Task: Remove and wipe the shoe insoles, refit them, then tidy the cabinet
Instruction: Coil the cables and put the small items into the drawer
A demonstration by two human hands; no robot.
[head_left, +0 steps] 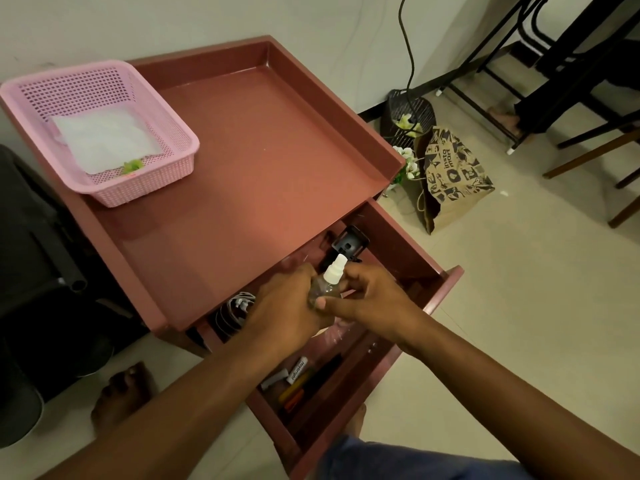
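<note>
Cabinet tidying under way, no insoles in sight

Cabinet (263, 161) first: we see its top holding a pink basket (104, 140). Its drawer (398, 327) is pulled out, still cluttered. Our left hand (287, 306) wraps a small spray bottle (329, 282) above it; our right hand (374, 299) pinches the bottle too. Shoes and insoles don't show, so we judge tidying remains.

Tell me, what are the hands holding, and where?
Both hands hold a small clear spray bottle: left hand grips its body, right hand pinches near its neck.
</note>
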